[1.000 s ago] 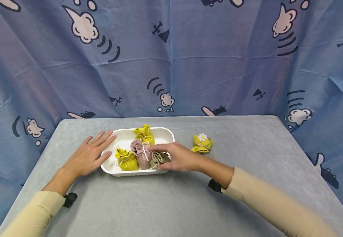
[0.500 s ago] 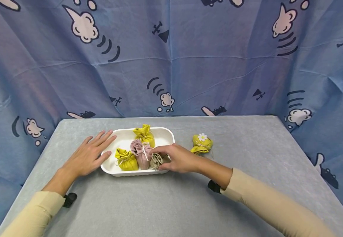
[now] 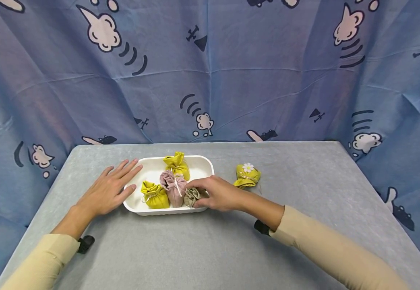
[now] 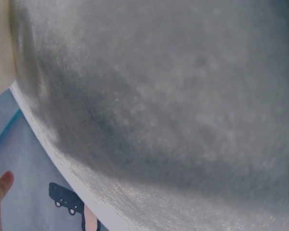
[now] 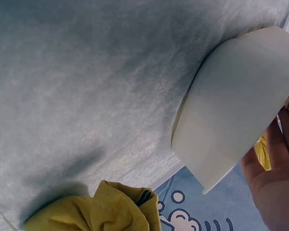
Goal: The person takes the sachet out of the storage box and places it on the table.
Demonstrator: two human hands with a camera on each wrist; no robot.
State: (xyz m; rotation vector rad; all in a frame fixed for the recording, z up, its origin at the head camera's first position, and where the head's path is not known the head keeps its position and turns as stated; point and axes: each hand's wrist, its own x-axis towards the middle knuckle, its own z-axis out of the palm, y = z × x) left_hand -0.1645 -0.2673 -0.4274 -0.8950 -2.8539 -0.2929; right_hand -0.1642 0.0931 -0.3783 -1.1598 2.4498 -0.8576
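Observation:
A white oval-cornered tray [image 3: 148,167] holds several small drawstring pouches. My right hand [image 3: 218,194] reaches over its right end and grips an olive-beige pouch [image 3: 191,196] between thumb and fingers. Beside that one leans a pink pouch [image 3: 175,191] tied with a pale ribbon. A yellow pouch [image 3: 156,196] lies to its left, and another yellow pouch [image 3: 177,164] stands behind. At the tray's left end my left hand [image 3: 110,189] is spread with straight fingers, fingertips right at the rim. In the right wrist view, the right hand [image 5: 279,178] curls over the tray wall [image 5: 231,106].
To the right of the tray, on the grey table [image 3: 181,249], lies a yellow-green pouch [image 3: 247,177] with a white daisy; its yellow cloth [image 5: 111,211] shows large in the right wrist view. A patterned blue curtain [image 3: 231,92] hangs behind the table.
Little differs. My right hand has shifted very slightly toward the near side with the olive-beige pouch in its fingers; the left hand and tray stay put.

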